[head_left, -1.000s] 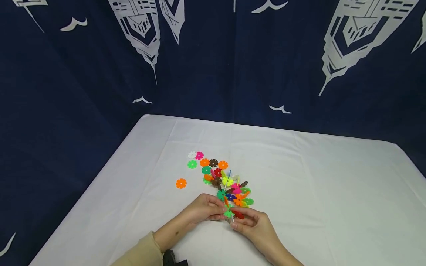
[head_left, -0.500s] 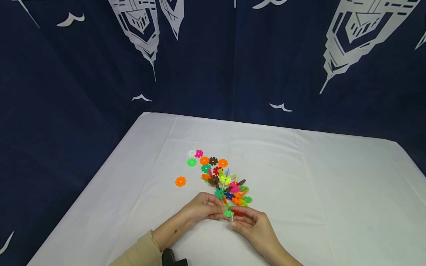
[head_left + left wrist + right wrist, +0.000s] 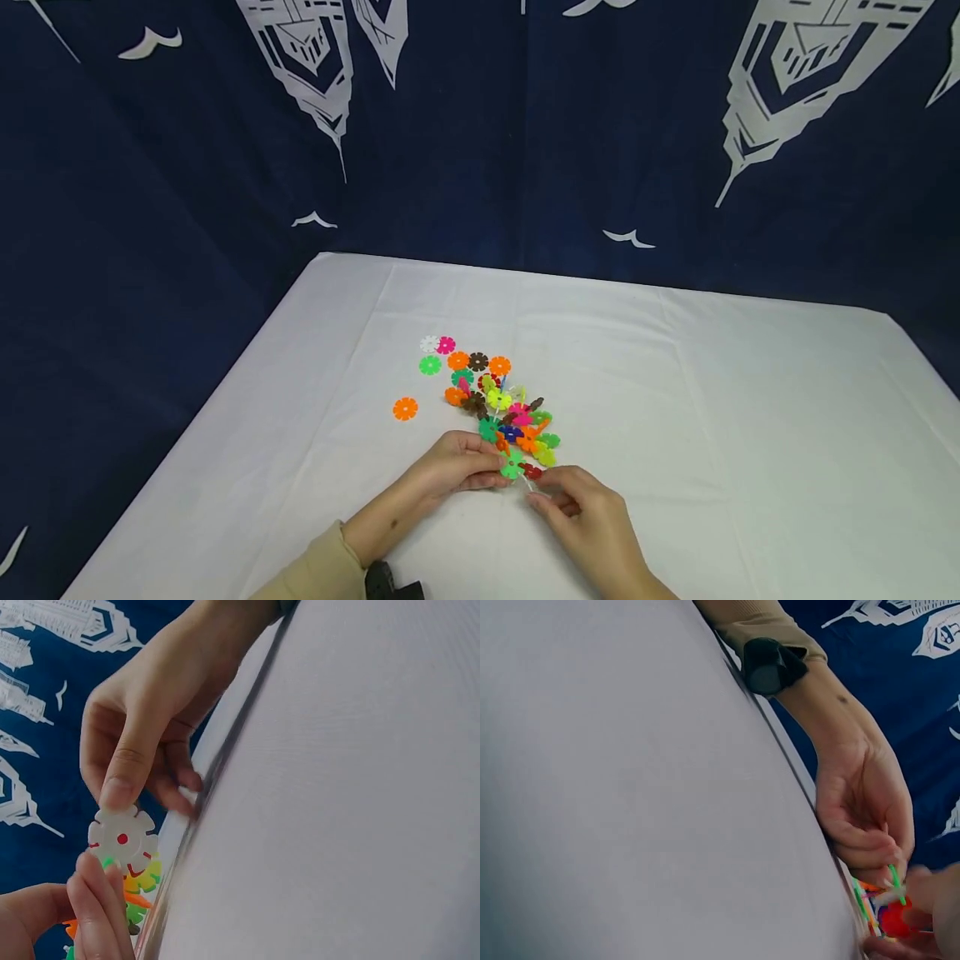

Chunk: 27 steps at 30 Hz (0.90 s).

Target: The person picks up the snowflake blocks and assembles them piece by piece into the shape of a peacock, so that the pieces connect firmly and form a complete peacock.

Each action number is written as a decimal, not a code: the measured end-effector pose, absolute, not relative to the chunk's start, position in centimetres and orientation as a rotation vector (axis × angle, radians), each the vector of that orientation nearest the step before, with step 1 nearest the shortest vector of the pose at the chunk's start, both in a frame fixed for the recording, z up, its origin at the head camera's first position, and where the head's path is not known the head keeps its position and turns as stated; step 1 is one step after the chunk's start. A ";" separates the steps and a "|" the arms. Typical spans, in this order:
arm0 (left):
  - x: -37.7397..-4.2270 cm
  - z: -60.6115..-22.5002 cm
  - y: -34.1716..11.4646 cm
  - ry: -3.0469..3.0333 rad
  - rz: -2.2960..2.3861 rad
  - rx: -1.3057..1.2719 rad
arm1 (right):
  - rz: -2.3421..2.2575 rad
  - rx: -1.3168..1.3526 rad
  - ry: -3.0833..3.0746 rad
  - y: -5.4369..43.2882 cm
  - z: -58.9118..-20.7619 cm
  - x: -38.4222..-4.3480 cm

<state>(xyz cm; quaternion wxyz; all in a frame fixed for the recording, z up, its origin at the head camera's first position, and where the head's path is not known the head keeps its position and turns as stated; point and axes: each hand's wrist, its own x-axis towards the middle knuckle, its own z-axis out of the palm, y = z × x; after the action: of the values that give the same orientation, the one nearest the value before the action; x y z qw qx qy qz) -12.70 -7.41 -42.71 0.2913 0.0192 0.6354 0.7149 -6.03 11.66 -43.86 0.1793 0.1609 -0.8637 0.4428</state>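
Observation:
Near the front of the table my left hand (image 3: 461, 462) pinches a light green flower-shaped plastic disc (image 3: 512, 463) by its edge. A red disc (image 3: 532, 472) is on the right of the green one, close to the right fingertips. My right hand (image 3: 592, 517) holds a white notched disc (image 3: 124, 838) between thumb and fingers, its broad face showing in the left wrist view. In the head view this disc shows edge-on, just under the red one. Right behind the hands lies a colourful cluster of interlocked discs (image 3: 517, 414). The left fingertips partly hide the joined pieces.
Loose flat discs lie behind and left of the cluster, among them an orange disc (image 3: 406, 408), a bright green disc (image 3: 430, 365) and a white disc (image 3: 429, 343). A white cloth covers the table (image 3: 750, 433). A dark blue printed curtain (image 3: 480, 167) hangs behind it.
My right hand has shifted a little to the right, opening a gap from the green disc and showing more of the white disc's edge. The left hand keeps its grip.

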 end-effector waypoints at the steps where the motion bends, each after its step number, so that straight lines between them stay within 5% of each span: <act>1: -12.7 -42.7 -7.4 1.684 1.912 0.046 | 1.153 0.500 -2.420 11.7 -43.9 -6.0; 7: -12.7 -42.6 -7.4 1.672 1.921 0.044 | 0.774 0.610 -2.322 11.6 -44.1 -6.2; 27: -13.2 -42.6 -8.2 1.603 1.890 0.042 | 1.172 0.721 -2.325 10.7 -44.7 -7.1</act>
<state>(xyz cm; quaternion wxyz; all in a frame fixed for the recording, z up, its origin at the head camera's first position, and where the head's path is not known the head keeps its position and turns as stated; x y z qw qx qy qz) -13.24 -8.17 -42.59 0.3256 0.0162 0.6116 0.7209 -7.09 10.68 -44.73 0.2183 0.2604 -0.8398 0.4235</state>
